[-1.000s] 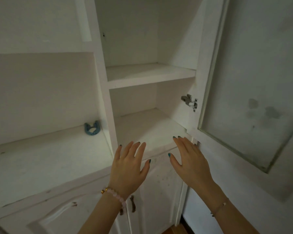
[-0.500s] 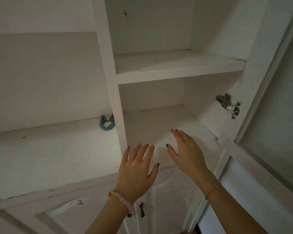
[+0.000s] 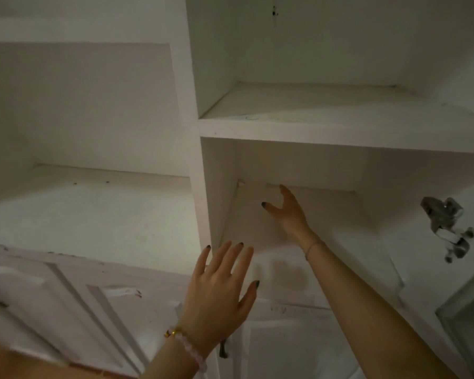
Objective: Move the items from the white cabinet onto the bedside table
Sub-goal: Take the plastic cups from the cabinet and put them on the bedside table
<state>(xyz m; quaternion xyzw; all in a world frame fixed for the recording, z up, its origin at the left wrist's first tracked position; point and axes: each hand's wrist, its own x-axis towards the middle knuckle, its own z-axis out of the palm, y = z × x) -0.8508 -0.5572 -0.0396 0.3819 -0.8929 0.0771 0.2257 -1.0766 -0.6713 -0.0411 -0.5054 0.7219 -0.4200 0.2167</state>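
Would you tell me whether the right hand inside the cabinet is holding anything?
Empty and open: the right hand reaches into the white cabinet compartment with thumb and fingers spread and nothing between them.

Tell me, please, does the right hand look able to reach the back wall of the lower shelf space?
Probably yes. The right hand is inside that space, fingers straight and close to the back wall, and nothing visible lies between them. The left hand hovers outside, holding nothing.

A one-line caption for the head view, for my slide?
Right hand reaches deep into the white cabinet; left hand hovers outside.
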